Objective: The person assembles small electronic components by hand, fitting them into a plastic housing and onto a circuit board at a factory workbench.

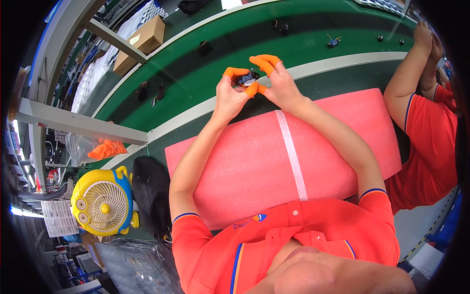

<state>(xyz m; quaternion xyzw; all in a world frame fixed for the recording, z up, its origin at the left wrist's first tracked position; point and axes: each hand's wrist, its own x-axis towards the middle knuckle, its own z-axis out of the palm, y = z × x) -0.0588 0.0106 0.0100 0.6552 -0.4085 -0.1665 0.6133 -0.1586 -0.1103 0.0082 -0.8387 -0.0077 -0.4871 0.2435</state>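
Over the near rail of the green conveyor, my left hand pinches a small dark electronic module between an index finger and thumb in orange finger cots. Blue and silvery parts show on the module; its fine detail is too small to make out. My right hand is close on the module's right side, also in orange finger cots. Its fingers are bent and spread apart, and its thumb is near my left thumb. Whether a right fingertip touches the module cannot be told.
Several similar small modules lie along the green conveyor. A pink foam block sits before my chest. At left are a yellow fan, a black bag and a bag of orange finger cots. A co-worker's arm is at right.
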